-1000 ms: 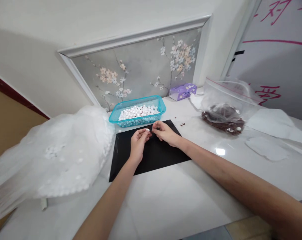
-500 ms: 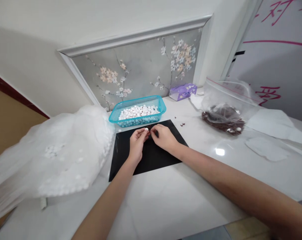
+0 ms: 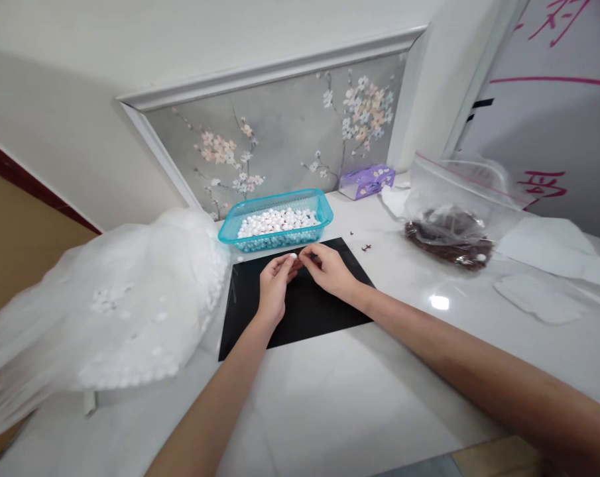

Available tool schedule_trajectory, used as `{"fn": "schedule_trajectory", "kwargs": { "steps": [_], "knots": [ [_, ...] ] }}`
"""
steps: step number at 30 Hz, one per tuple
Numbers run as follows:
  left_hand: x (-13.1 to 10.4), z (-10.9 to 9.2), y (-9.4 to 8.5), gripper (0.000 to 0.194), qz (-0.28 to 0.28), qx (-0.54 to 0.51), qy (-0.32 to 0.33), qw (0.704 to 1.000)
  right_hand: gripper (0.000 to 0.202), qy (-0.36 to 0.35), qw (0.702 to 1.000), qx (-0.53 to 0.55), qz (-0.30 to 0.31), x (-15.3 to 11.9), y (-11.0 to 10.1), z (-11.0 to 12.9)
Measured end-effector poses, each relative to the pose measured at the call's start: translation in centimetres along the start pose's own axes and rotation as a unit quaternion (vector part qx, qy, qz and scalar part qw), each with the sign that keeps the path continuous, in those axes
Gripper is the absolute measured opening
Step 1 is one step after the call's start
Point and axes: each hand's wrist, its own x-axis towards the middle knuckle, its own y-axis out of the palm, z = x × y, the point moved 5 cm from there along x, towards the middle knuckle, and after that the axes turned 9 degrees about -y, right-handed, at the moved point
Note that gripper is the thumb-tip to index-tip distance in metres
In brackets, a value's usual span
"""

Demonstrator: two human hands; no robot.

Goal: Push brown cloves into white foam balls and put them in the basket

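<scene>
My left hand (image 3: 274,285) is closed in a pinch on a small white ball (image 3: 293,256) over a black mat (image 3: 309,306). Right beside that ball, my right hand (image 3: 327,266) has its thumb and fingertips pressed together. Whatever those fingertips hold is too small to make out. Just behind the mat stands a blue plastic basket (image 3: 227,233) filled with many similar white balls (image 3: 280,222). Small dark brown pieces (image 3: 366,248) lie on the white table to the right of the mat.
On the left, a large translucent bag (image 3: 155,305) of white balls spreads over the table (image 3: 300,411). At right is a clear zip bag (image 3: 449,232) with brown pieces, beside white paper sheets (image 3: 543,248). A purple tissue pack (image 3: 367,181) rests against the wall.
The view has shifted slightly. Both hands stay together over the mat, the left still pinching the white ball. A dark brown bit seen between the hands before no longer shows.
</scene>
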Motion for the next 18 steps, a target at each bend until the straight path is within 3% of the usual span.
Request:
{"fn": "schedule_trajectory", "kwargs": {
  "steps": [18],
  "knots": [
    [0.31,0.05,-0.18,0.023,0.01,-0.031,0.007,0.999,0.013,0.058,0.997,0.058,0.011,0.19,0.26,-0.97]
  ]
}}
